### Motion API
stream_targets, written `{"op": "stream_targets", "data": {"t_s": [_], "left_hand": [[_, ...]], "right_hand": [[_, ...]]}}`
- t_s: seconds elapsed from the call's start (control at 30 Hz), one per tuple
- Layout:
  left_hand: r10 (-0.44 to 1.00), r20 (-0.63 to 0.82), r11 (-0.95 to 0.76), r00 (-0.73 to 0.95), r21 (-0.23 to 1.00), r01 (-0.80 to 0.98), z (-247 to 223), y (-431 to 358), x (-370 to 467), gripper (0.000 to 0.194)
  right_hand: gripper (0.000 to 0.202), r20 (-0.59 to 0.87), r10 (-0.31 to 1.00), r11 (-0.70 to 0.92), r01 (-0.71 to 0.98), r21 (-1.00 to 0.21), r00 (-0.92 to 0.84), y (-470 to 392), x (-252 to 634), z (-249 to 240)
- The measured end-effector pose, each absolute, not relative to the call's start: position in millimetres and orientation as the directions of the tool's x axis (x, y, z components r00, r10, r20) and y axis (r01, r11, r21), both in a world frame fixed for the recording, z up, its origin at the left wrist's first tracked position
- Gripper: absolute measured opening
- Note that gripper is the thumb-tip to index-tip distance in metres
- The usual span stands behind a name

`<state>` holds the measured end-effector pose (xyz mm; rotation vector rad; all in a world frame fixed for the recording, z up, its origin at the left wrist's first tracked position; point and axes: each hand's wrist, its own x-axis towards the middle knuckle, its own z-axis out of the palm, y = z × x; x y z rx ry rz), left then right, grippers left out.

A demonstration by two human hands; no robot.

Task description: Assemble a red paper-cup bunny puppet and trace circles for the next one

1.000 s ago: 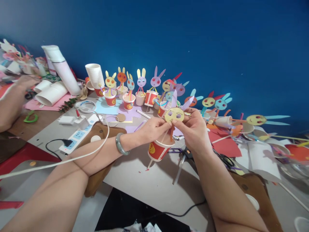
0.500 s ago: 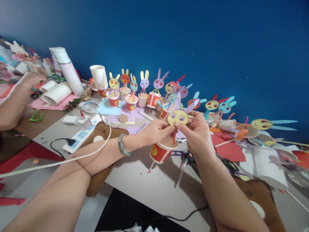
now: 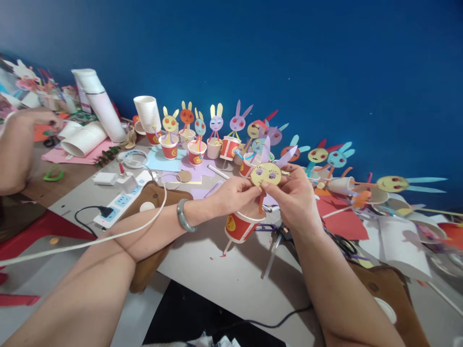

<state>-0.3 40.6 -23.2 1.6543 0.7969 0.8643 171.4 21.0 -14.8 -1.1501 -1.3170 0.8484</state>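
A round yellow paper rabbit face (image 3: 266, 174) with purple ears and drawn eyelashes is pinched between both hands. My left hand (image 3: 235, 195) grips its lower left edge, and my right hand (image 3: 296, 195) holds its right side, thumb on the front. Below the face, an orange strip (image 3: 261, 202) reaches down into a red and white paper cup (image 3: 240, 227). A white straw (image 3: 227, 247) sticks out under that cup. Behind my hands stand several paper cups with coloured rabbit heads, among them a purple one (image 3: 237, 123).
At left lie a power strip (image 3: 121, 205) and white cable, with a white bottle (image 3: 101, 103) and stacked cups (image 3: 146, 114) behind. Another person's hand (image 3: 41, 118) is far left. Scissors (image 3: 343, 245) and red paper (image 3: 342, 219) lie at right.
The other person's arm at the far left has shifted left and lower. My hands keep nearly the same hold on the rabbit face.
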Motion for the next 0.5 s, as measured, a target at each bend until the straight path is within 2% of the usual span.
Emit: {"op": "stream_targets", "data": {"t_s": [0.5], "left_hand": [[0.838,0.11,-0.166,0.534,0.984,0.057,-22.7,39.7,-0.7,0.037]], "right_hand": [[0.051,0.289,0.952,0.269,0.185,-0.945,0.095,19.3,170.5,-13.5]]}}
